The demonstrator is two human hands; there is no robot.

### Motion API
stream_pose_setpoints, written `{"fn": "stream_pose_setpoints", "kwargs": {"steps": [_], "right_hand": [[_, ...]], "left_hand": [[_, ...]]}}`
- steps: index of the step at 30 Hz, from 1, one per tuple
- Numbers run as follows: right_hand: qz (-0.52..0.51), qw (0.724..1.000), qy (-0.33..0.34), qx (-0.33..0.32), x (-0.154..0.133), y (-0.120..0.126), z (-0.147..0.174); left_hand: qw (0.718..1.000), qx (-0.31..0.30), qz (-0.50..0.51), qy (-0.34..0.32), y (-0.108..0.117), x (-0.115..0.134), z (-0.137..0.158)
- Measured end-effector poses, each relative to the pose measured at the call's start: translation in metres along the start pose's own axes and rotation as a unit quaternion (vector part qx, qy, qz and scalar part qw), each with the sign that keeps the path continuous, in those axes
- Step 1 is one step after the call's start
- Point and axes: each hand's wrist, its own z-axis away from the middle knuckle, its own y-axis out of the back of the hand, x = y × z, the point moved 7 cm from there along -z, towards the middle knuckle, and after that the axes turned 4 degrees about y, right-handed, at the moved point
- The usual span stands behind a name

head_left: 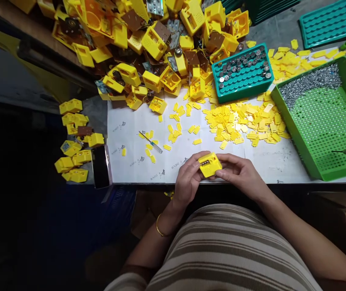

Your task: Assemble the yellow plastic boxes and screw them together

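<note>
Between both hands, at the table's front edge, I hold a small yellow plastic housing [211,166] with a row of silver button cells in its slot. My left hand [187,176] grips its left side, thumb near the cells. On the right side, the fingers and thumb of my right hand [241,171] pinch the same housing. Beyond them lie loose yellow battery covers [245,121] in a flat heap. A green-blue tray [236,87] holds several button cells. A small screwdriver [154,145] rests on the white paper left of my hands.
Yellow housings with wires and speakers [154,44] pile up at the back left. A green basket [327,117] with many screws stands at right, an electric screwdriver's bit [342,152] over it. A phone [101,165] lies at the left edge, near more housings [74,153].
</note>
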Motion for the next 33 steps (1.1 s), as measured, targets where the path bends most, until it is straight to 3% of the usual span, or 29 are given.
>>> {"fn": "stream_pose_setpoints", "kwargs": {"steps": [7,19,23,27,33], "right_hand": [[0.026,0.999,0.025,0.017,-0.002,0.006,0.0],[0.001,1.0,0.009,-0.008,-0.007,-0.001,0.0],[0.069,0.993,0.095,-0.004,-0.015,0.001,0.002],[0.155,0.975,0.158,0.028,-0.026,0.0,0.003],[0.075,0.993,0.059,0.067,-0.016,-0.001,-0.003]], "left_hand": [[0.999,-0.023,-0.025,0.023,-0.001,-0.004,-0.001],[0.996,-0.054,-0.07,-0.033,-0.003,0.005,-0.001],[0.993,-0.056,-0.088,-0.046,-0.002,0.005,0.0],[0.996,-0.009,-0.07,-0.045,0.002,0.004,-0.001],[1.0,0.016,0.001,0.024,0.005,-0.006,-0.011]]}}
